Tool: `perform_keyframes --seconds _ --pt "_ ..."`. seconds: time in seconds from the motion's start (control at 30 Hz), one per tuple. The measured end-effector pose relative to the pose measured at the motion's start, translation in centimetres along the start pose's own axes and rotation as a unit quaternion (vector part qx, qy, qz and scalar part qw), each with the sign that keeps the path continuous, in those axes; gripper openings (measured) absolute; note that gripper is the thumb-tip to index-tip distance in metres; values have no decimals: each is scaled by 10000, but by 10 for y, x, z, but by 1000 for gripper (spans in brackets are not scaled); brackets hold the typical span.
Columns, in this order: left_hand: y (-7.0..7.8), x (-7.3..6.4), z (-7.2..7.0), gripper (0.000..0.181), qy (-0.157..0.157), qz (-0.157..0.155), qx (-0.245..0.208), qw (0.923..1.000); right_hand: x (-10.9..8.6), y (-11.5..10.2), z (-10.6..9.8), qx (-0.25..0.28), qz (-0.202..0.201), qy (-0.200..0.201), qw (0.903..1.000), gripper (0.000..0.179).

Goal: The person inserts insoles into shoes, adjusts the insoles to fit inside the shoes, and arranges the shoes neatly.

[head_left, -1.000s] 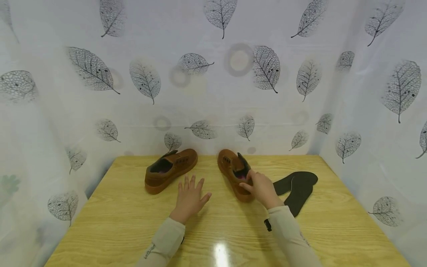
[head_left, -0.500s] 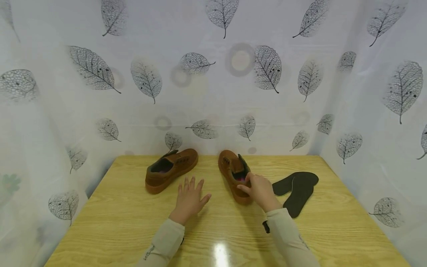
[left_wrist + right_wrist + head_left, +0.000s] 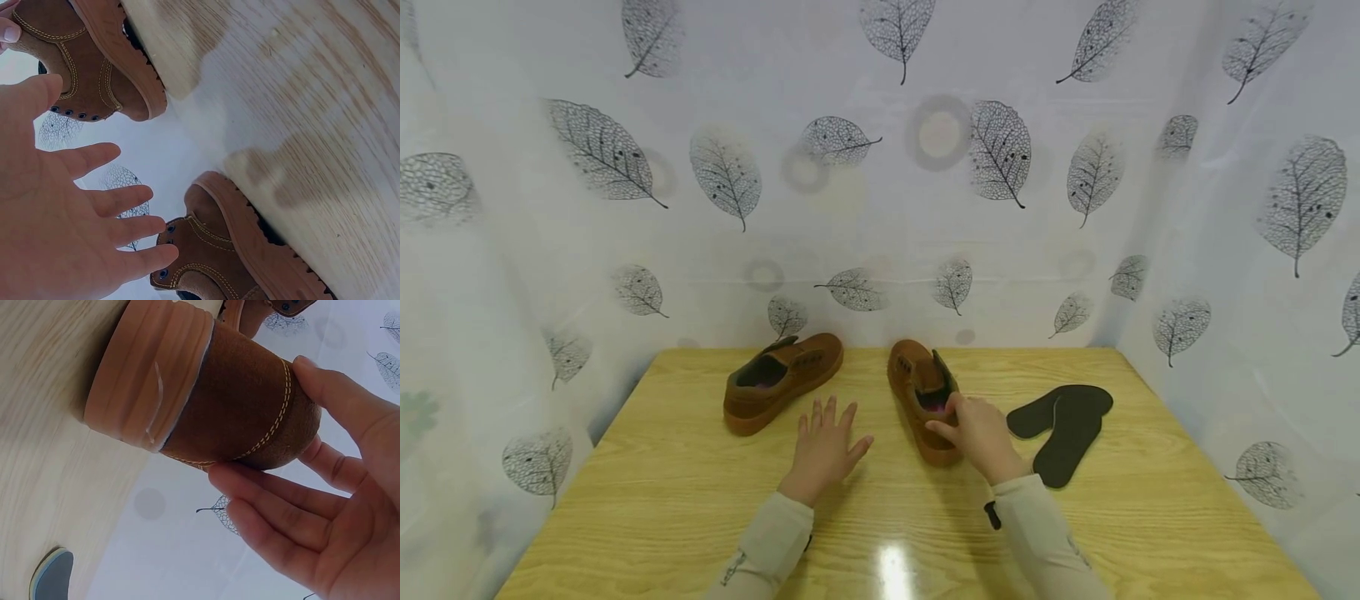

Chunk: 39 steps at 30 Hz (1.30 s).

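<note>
My right hand (image 3: 981, 435) holds a brown lace-up shoe (image 3: 910, 400) by the collar at its heel. In the right wrist view, thumb and fingers lie about the padded heel of that shoe (image 3: 231, 400); one finger is partly hidden behind it. The shoe stands on the table, toe toward the curtain, with a bit of pink inside. My left hand (image 3: 823, 454) hovers over the table with fingers spread, touching nothing. The matching shoe (image 3: 786, 383) stands beyond it to the left. Both shoes show in the left wrist view, past the spread left hand (image 3: 81, 212).
Two dark insoles (image 3: 1071, 437) lie overlapping on the wooden table (image 3: 647, 500), right of my right hand. A white curtain (image 3: 880, 233) with a leaf print hangs behind the table and along both sides.
The right shoe has slid slightly toward me, with my right hand on its heel moving nearer and a little left. My left hand has stayed almost still.
</note>
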<state>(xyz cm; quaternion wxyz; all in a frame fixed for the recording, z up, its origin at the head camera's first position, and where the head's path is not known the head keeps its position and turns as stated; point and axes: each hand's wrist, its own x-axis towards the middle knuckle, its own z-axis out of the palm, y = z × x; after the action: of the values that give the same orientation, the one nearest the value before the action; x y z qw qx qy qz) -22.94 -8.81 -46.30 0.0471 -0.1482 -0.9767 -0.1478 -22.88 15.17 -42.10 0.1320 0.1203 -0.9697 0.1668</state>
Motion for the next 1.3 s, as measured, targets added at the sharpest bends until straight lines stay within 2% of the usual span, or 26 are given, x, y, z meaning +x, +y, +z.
perform_keyframes --seconds 0.23,0.63,0.9,1.3 --pt "-1 0 0 64 -91 -59 -17 9999 -4 -8 -2 -98 108 -122 9998 32" --pt "0 0 0 64 -74 -16 -51 10000 -14 -21 0 -431 117 33 9990 35" --pt "0 0 0 63 -54 -30 -19 10000 -19 -27 0 -568 -65 276 9980 36" --pt "1 -4 -1 65 -96 -76 -210 9997 -29 -37 0 -703 10 233 9973 36"
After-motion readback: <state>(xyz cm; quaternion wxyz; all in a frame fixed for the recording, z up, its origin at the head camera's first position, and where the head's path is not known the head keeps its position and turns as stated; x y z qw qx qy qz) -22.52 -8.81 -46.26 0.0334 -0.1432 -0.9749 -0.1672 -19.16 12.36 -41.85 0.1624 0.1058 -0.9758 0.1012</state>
